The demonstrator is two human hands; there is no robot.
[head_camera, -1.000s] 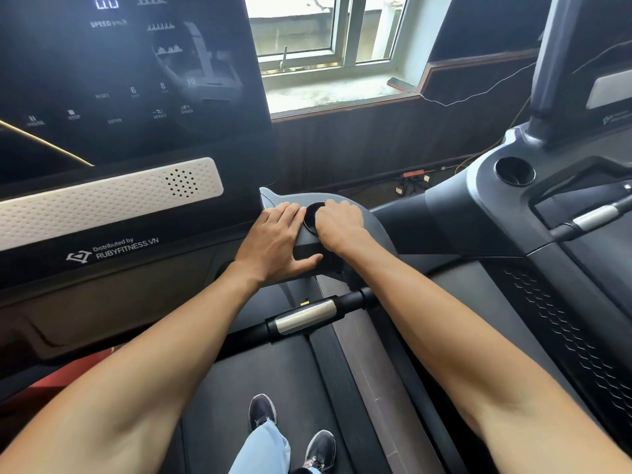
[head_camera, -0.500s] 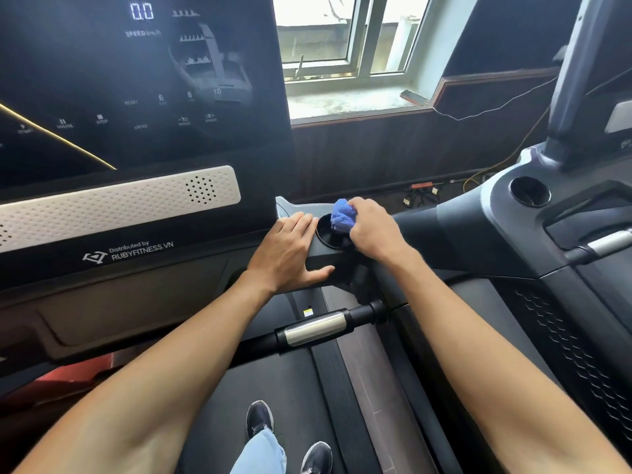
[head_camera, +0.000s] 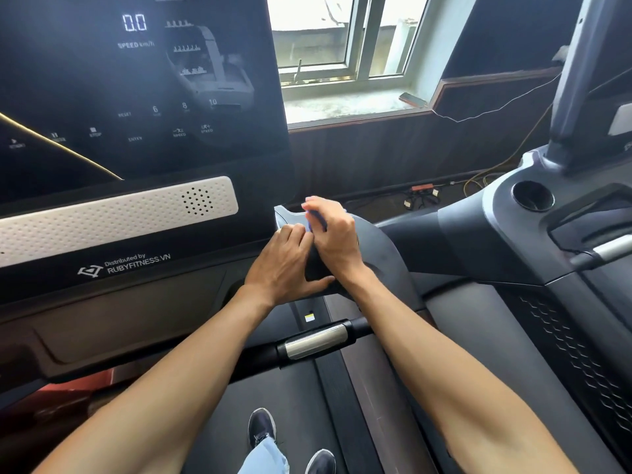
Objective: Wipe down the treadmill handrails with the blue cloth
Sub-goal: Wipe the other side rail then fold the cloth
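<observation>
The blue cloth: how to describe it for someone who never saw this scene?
Find the treadmill console on the left. Past its lower right corner, the left hand and right hand meet on a dark handrail end. The blue cloth peeks from the right hand's fingers, the only blue there.

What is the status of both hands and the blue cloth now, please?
Right hand grips small blue cloth, mostly hidden. Left hand rests on dark grey plastic handrail arm. No obstruction seen.
</observation>
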